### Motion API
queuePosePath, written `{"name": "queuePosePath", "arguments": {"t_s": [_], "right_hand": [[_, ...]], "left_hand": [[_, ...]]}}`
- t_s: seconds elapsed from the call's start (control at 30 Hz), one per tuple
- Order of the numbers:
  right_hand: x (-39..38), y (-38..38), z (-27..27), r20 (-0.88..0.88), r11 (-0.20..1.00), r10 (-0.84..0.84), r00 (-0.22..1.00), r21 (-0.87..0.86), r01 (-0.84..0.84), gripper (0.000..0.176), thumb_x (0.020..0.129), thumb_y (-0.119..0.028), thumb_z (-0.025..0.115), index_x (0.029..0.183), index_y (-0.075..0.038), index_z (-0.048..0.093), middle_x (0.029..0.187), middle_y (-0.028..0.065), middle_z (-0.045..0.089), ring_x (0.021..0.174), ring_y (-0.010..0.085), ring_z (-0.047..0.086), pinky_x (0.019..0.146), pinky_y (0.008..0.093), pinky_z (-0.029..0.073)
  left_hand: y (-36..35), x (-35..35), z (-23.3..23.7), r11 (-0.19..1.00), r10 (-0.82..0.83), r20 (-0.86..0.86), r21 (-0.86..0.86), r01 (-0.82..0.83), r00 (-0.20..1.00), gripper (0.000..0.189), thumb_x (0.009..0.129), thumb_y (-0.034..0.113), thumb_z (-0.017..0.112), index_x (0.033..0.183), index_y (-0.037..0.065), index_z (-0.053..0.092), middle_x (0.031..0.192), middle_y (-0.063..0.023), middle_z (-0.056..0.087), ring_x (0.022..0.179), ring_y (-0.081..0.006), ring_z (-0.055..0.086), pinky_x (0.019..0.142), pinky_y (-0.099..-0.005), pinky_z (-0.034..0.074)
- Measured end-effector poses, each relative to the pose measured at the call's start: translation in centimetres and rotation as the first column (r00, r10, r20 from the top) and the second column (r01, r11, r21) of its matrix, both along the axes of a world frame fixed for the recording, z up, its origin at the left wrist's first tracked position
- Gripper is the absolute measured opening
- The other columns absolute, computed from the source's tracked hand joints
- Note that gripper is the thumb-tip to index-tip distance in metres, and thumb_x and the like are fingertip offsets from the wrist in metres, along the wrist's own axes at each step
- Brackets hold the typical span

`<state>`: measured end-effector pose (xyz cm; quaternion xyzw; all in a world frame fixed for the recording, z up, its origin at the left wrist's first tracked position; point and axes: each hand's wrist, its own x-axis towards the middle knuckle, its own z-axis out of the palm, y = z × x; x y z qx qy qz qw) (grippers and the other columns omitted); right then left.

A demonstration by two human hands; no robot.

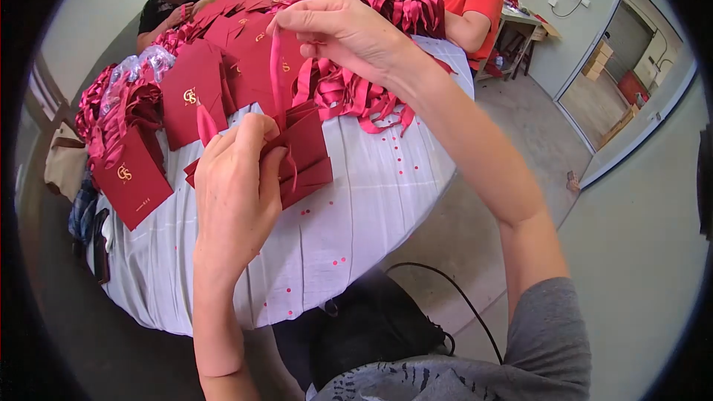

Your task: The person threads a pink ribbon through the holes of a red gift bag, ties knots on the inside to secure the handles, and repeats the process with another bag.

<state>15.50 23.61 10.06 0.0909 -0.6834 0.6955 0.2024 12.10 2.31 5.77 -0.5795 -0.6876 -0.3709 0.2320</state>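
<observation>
My left hand (pixel 236 178) is closed at the top of a dark red paper gift bag (pixel 308 171), which has folded sides and rests on the white cloth. Higher up, my right hand (pixel 345 30) pinches the end of a pink-red ribbon (pixel 276 74) between thumb and fingertips. The ribbon runs down taut to the bag's top, beside my left fingers. Another ribbon piece (pixel 206 125) sticks up behind my left hand. My left fingers partly hide the bag's opening, so where the ribbon passes through it cannot be seen.
Flat red bags with gold lettering (pixel 126 182) lie at the left and behind. Heaps of ribbon (pixel 356 96) cover the far part of the round table (pixel 371 215). Small red paper dots are scattered on the cloth. Two people sit across the table; a doorway (pixel 624 67) is at right.
</observation>
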Motion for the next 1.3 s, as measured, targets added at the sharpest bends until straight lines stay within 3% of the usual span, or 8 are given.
{"name": "queuePosePath", "arguments": {"t_s": [0.17, 0.33, 0.47, 0.8, 0.87, 1.03, 1.13, 1.3], "right_hand": [[-0.6, 1.1, -3.4, 0.003, 0.871, 0.419, 0.908, -0.282, -0.402, 0.033, 0.095, -0.025, 0.056, 0.115, 0.0, 0.061, 0.099, 0.0037, 0.065, 0.081, 0.0068, 0.056, 0.073, 0.0261, 0.049], [1.7, -1.1, -4.1, 0.202, 0.944, 0.232, 0.951, 0.188, -0.27, 0.017, 0.084, -0.014, 0.069, 0.096, -0.003, 0.065, 0.096, -0.0002, 0.063, 0.088, 0.0053, 0.055, 0.082, 0.0211, 0.044], [1.9, -2.0, -3.4, 0.191, 0.964, 0.225, 0.955, 0.101, -0.247, 0.015, 0.079, -0.013, 0.074, 0.084, -0.006, 0.062, 0.082, -0.0041, 0.058, 0.083, 0.0041, 0.054, 0.079, 0.0215, 0.043], [0.3, -2.5, -4.3, 0.043, 0.954, 0.265, 0.963, 0.132, -0.268, 0.015, 0.08, -0.007, 0.072, 0.091, -0.006, 0.061, 0.088, 0.0001, 0.062, 0.085, 0.0086, 0.059, 0.077, 0.0235, 0.048], [0.7, -3.2, -4.4, -0.082, 0.989, 0.085, 0.993, -0.113, -0.094, 0.014, 0.082, -0.006, 0.07, 0.092, -0.005, 0.061, 0.089, 0.0015, 0.063, 0.085, 0.0097, 0.059, 0.077, 0.0246, 0.048], [1.6, -3.0, -4.9, -0.096, 0.987, 0.139, 0.986, -0.065, -0.145, 0.016, 0.086, -0.011, 0.068, 0.098, -0.003, 0.062, 0.096, 0.0033, 0.064, 0.089, 0.0113, 0.06, 0.082, 0.0261, 0.048], [2.0, -2.2, -4.6, 0.113, 0.962, 0.156, 0.981, 0.208, -0.177, 0.016, 0.087, -0.01, 0.067, 0.099, -0.001, 0.063, 0.097, 0.0012, 0.063, 0.092, 0.0079, 0.058, 0.081, 0.0238, 0.048], [1.9, -2.9, -4.6, 0.077, 0.977, 0.059, 0.995, 0.201, -0.074, 0.012, 0.087, -0.008, 0.066, 0.096, -0.001, 0.064, 0.094, -0.0003, 0.063, 0.088, 0.0056, 0.059, 0.078, 0.0209, 0.048]], "left_hand": [[-0.2, -0.2, 0.1, 1.0, -0.005, -0.013, -0.021, 0.005, 1.0, 0.019, 0.077, -0.007, 0.06, 0.092, 0.001, 0.051, 0.081, -0.0147, 0.06, 0.076, -0.0331, 0.058, 0.069, -0.0384, 0.044], [-0.1, -0.2, 0.0, 1.0, -0.01, -0.015, -0.014, 0.009, 1.0, 0.018, 0.078, -0.006, 0.059, 0.092, 0.001, 0.05, 0.08, -0.0137, 0.06, 0.076, -0.0319, 0.058, 0.068, -0.0387, 0.043], [-0.3, -0.2, 0.2, 0.999, 0.008, 0.005, -0.053, -0.008, 1.0, 0.018, 0.078, -0.006, 0.059, 0.092, 0.0, 0.05, 0.08, -0.0135, 0.06, 0.076, -0.0314, 0.058, 0.068, -0.0387, 0.043], [-0.3, -0.5, 0.2, 0.999, -0.026, -0.008, -0.04, 0.026, 1.0, 0.018, 0.078, -0.005, 0.06, 0.09, 0.0, 0.049, 0.08, -0.0129, 0.06, 0.076, -0.0305, 0.058, 0.067, -0.0386, 0.042], [-0.3, -0.4, 0.2, 0.999, -0.027, -0.002, -0.04, 0.026, 1.0, 0.018, 0.077, -0.005, 0.06, 0.089, 0.0, 0.048, 0.08, -0.0129, 0.06, 0.076, -0.0305, 0.059, 0.067, -0.0386, 0.042], [-0.2, -0.5, 0.1, 1.0, -0.013, -0.013, -0.025, 0.013, 1.0, 0.019, 0.077, -0.006, 0.06, 0.091, 0.0, 0.048, 0.08, -0.0132, 0.06, 0.076, -0.0306, 0.059, 0.067, -0.0389, 0.042], [-0.3, -0.6, 0.1, 0.999, -0.016, -0.014, -0.043, 0.016, 1.0, 0.018, 0.078, -0.007, 0.059, 0.091, 0.0, 0.048, 0.081, -0.0135, 0.06, 0.077, -0.031, 0.058, 0.067, -0.0391, 0.042], [-0.2, -0.6, 0.2, 0.998, -0.036, -0.005, -0.044, 0.036, 0.999, 0.018, 0.078, -0.007, 0.058, 0.091, 0.0, 0.048, 0.083, -0.0147, 0.06, 0.078, -0.0321, 0.059, 0.068, -0.0395, 0.043]]}}
